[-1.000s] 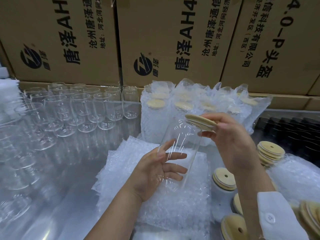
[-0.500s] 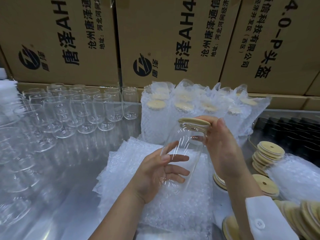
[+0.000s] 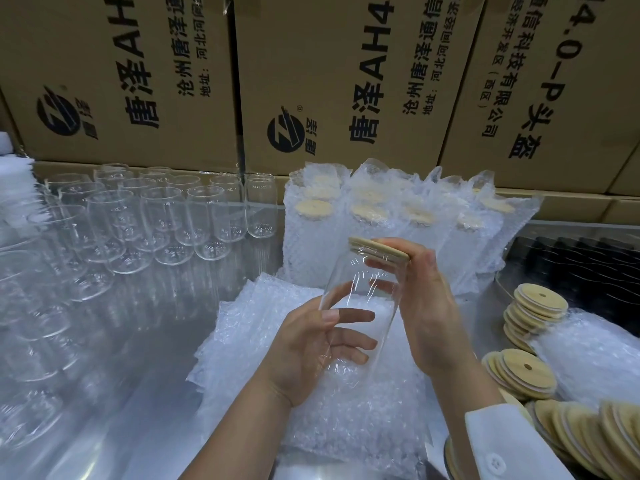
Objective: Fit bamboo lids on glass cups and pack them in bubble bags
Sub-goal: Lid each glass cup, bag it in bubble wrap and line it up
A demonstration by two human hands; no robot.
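**Head view: fitting the lid, judged to be near completion.** The left hand (image 3: pixel 311 348) grips the lower body of a clear, straight-walled glass cup (image 3: pixel 360 306). Its thumb is on the near wall and its fingers curl round the far wall, where they show through the glass. The cup is held in the air above a loose stack of white bubble bags (image 3: pixel 256 327) lying on the shiny tabletop (image 3: pixel 138 375). It leans with its mouth away from the viewer.

The right hand (image 3: pixel 429 306) pinches a round, pale bamboo lid (image 3: pixel 372 247) at the cup's mouth, fingers over its top edge and thumb beneath. The lid lies on the rim. Whether it is pressed fully home cannot be told, as the fingers cover its right side.

**Surroundings.**
- Behind: a group of bagged cups (image 3: pixel 346 230), with lids showing at the open tops.
- To the left: empty clear glasses (image 3: pixel 194 220) standing close together.
- To the right: loose spare lids (image 3: pixel 526 372) in overlapping piles.
- Along the back: brown printed cardboard boxes (image 3: pixel 346 81).

**Risks, as judged.**
- A lid pushed down on one side only may seat crooked and come off inside the bag.
- The smooth glass, steadied by one hand, could slip if the right hand presses off-axis.
- A straight fall would land on the bubble bags, but a sideways slip could strike the standing glasses.
- Too much force at the rim could chip it.
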